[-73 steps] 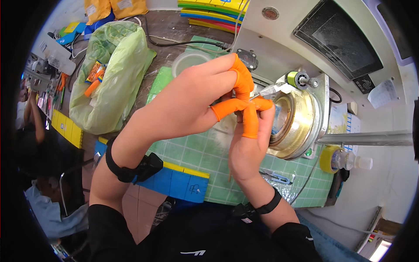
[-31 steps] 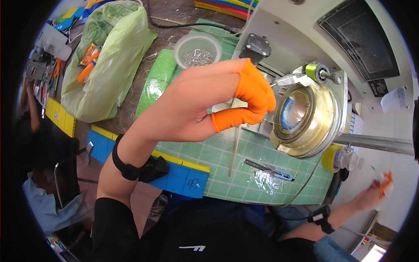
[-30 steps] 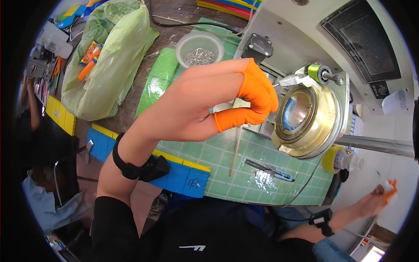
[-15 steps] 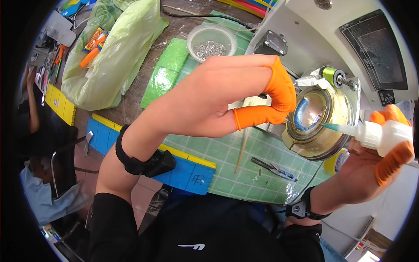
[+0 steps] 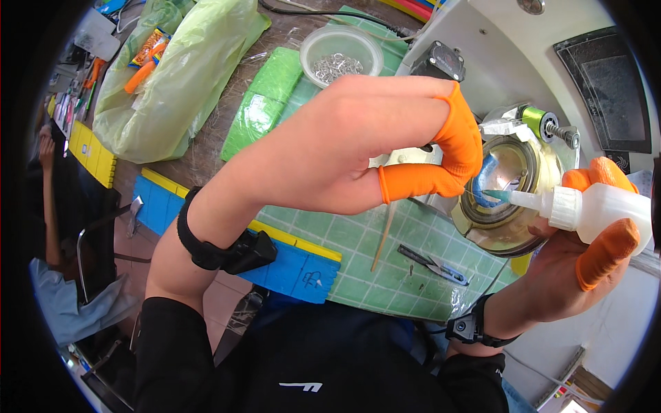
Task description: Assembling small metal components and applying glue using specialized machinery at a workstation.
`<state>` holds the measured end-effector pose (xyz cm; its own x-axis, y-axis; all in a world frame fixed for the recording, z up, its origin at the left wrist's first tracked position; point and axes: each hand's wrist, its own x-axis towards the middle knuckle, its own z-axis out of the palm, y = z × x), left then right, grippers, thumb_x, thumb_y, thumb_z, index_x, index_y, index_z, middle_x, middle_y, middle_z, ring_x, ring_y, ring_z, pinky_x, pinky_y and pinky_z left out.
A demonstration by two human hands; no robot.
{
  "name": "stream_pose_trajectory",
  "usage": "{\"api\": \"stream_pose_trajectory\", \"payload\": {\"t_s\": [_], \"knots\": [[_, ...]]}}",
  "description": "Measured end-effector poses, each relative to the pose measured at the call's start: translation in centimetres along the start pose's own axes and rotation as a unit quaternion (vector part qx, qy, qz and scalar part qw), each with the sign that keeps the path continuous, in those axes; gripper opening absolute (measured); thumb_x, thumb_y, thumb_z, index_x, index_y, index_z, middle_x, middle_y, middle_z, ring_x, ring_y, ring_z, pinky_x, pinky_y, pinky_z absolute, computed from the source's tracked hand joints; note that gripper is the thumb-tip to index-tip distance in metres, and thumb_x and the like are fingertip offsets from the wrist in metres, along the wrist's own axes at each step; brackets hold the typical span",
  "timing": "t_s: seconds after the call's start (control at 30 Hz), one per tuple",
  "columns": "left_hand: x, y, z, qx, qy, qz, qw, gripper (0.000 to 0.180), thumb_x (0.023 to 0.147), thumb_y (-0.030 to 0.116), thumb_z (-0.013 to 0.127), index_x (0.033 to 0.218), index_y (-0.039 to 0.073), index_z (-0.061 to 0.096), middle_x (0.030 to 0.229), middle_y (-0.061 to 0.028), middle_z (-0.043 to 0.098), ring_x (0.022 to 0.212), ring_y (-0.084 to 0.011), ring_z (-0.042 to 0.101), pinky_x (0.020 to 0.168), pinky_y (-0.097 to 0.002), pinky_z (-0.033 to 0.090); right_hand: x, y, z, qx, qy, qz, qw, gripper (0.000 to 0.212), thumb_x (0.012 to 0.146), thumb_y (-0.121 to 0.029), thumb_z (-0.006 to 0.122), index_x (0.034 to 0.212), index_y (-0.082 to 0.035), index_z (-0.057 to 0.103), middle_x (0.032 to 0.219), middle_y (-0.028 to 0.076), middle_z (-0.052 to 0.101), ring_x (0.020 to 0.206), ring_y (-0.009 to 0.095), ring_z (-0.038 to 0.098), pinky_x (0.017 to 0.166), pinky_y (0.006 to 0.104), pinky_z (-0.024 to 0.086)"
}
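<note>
My left hand (image 5: 385,141), with orange finger cots on thumb and forefinger, is pinched closed at the left side of a round metal ring assembly (image 5: 492,232). What the pinch holds is too small or hidden to make out. My right hand (image 5: 561,272), also in orange finger cots, grips a translucent white squeeze bottle (image 5: 613,215) lying nearly level. Its teal dispensing tip (image 5: 497,196) points left, over the ring's opening and close to my left fingertips. Inside the ring shows a curved blue lining (image 5: 486,180). The fingers hide part of the ring's left side.
Behind the ring stands a white machine (image 5: 509,48) with a dark screen (image 5: 606,86) and a green roller (image 5: 533,120). A tub of small metal pieces (image 5: 341,51), a green packet (image 5: 265,103) and thread snips (image 5: 434,265) lie on the green mat (image 5: 365,292). A blue-yellow strip (image 5: 296,268) edges the table.
The bottle's tip has moved left, further over the ring's opening and nearer my left fingertips. My left hand keeps its pinch beside the ring. The whole view has shifted slightly.
</note>
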<state>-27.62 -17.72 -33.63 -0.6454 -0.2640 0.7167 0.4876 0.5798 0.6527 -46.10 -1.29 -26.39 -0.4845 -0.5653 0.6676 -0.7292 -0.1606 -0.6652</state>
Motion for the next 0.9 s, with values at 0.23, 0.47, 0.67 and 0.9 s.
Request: {"api": "stream_pose_trajectory", "payload": {"t_s": [0.23, 0.47, 0.67, 0.9], "knots": [[0.1, 0.1, 0.0, 0.009, -0.005, -0.004, 1.0, 0.021, 0.081, 0.005, 0.082, 0.095, 0.002, 0.066, 0.095, -0.0094, 0.073, 0.088, -0.0251, 0.069, 0.094, -0.0432, 0.057, -0.6, 0.2, 0.5, -0.084, 0.057, -0.035, 0.994, 0.069, 0.105, -0.053, 0.049, 0.124, 0.013, 0.057, 0.093, 0.024, 0.068, 0.062, 0.021, 0.062, 0.052, 0.0283, 0.049], [0.0, 0.0, -0.3, 0.01, -0.005, -0.001, 1.0, 0.021, 0.081, 0.005, 0.082, 0.095, 0.003, 0.066, 0.095, -0.0091, 0.073, 0.088, -0.0248, 0.069, 0.094, -0.0435, 0.057, -0.7, 0.1, 0.6, -0.106, 0.048, -0.047, 0.992, 0.068, 0.105, -0.052, 0.05, 0.124, 0.013, 0.058, 0.093, 0.023, 0.068, 0.062, 0.022, 0.063, 0.053, 0.0281, 0.049], [0.2, 0.2, 0.0, 0.0, -0.007, -0.004, 1.0, 0.02, 0.081, 0.004, 0.082, 0.095, 0.003, 0.066, 0.094, -0.009, 0.073, 0.088, -0.0252, 0.069, 0.095, -0.0433, 0.057, -0.6, 0.2, 0.6, -0.059, 0.077, -0.023, 0.995, 0.07, 0.104, -0.054, 0.049, 0.124, 0.013, 0.057, 0.094, 0.022, 0.068, 0.061, 0.023, 0.063, 0.051, 0.0281, 0.049], [0.5, 0.4, 0.0, 0.011, -0.023, -0.047, 0.999, 0.016, 0.083, 0.002, 0.079, 0.091, 0.002, 0.065, 0.096, -0.0119, 0.072, 0.091, -0.0273, 0.069, 0.101, -0.0555, 0.053, -3.2, -2.3, -1.3, 0.167, -0.071, 0.059, 0.982, 0.042, 0.084, -0.043, 0.075, 0.088, -0.001, 0.075, 0.079, 0.012, 0.072, 0.062, 0.022, 0.066, 0.063, 0.0321, 0.05]]}}
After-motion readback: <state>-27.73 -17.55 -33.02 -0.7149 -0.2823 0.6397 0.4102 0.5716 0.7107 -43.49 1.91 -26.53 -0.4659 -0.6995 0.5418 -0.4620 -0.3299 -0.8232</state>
